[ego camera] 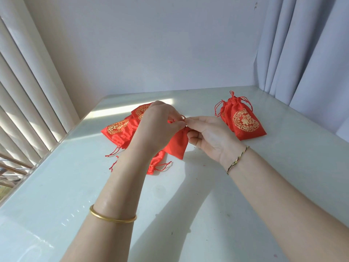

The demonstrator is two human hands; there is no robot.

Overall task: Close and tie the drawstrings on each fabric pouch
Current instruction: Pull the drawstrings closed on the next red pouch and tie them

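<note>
Home windowside: vertical blinds (28, 103), curtain (311, 53), glossy white table (188, 205).

A red pouch (176, 144) hangs mid-air, neck gathered, between flat and tied pouches.

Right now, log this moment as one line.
left hand: pinching cord | right hand: holding red pouch | done pile: right | loose pile: left
</note>
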